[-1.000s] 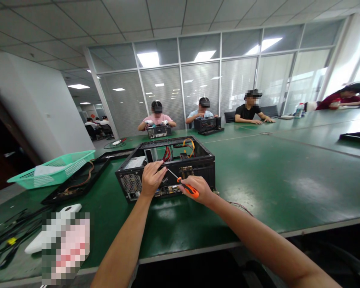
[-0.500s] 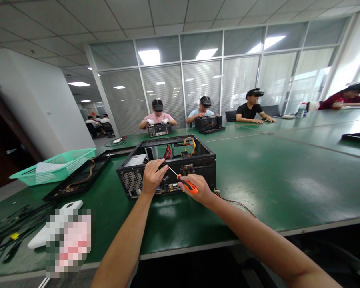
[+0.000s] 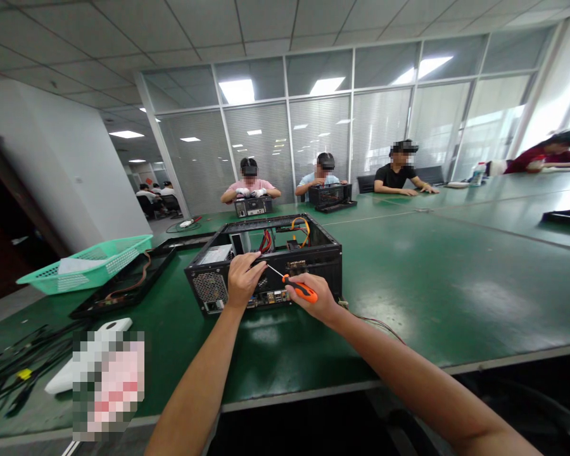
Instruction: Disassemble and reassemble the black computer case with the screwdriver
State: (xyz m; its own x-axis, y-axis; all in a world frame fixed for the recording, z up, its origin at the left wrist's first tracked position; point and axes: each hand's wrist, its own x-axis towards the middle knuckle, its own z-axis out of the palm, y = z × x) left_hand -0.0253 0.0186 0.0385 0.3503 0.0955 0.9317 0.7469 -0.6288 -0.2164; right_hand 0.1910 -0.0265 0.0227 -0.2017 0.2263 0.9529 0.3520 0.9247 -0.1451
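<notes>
Guiding the screwdriver [image 3: 304, 291] was judged best done with steady pressure and fingertips close to its tip [image 3: 268, 266]. It was enclosed by the grip of the right hand [image 3: 321, 297]; whether anything was pinched by the left hand [image 3: 241, 284] could not be told. The open computer case [image 3: 289, 257] was set on the table's [image 3: 432, 285] near side.

An office, shown by its glass partition [image 3: 320, 123] and tiled ceiling [image 3: 266, 22].

a black computer case [image 3: 285, 258] is lying on the green bench [image 3: 408, 272], its open side facing up; an orange-and-black screwdriver [image 3: 304, 291] is slanting before its near panel, shaft pointing up-left.
</notes>
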